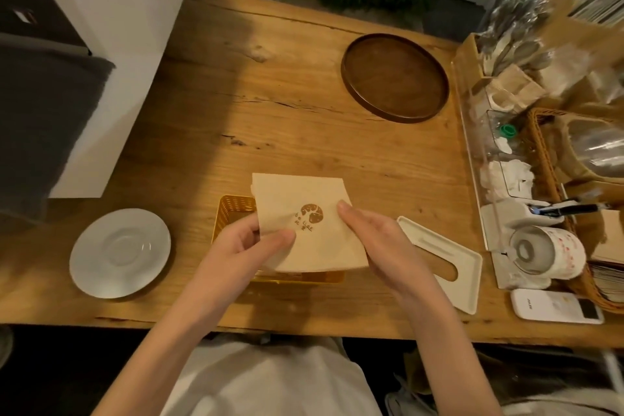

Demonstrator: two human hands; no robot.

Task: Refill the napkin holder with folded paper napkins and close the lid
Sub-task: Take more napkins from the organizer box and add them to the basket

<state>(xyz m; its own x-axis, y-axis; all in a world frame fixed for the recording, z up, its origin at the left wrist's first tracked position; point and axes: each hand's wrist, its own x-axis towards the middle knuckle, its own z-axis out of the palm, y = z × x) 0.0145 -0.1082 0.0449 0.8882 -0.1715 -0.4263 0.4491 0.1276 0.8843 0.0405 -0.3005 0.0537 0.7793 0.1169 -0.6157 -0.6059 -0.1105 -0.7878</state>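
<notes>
A beige folded paper napkin stack (297,192) with a brown round logo is held above an orange perforated napkin holder (233,209) near the table's front edge. My left hand (250,243) pinches the stack's left lower edge, thumb on top. My right hand (378,240) grips the right edge, fingers curled under. The napkins hide most of the holder. Its white lid (452,246), with a long slot, lies flat on the table just right of my right hand.
A white saucer (120,252) sits at the front left. A round dark wooden tray (395,78) lies at the back. Clear organiser, wicker basket, tape roll (547,252) and white remote (553,306) crowd the right side. A white box (111,44) stands at the left.
</notes>
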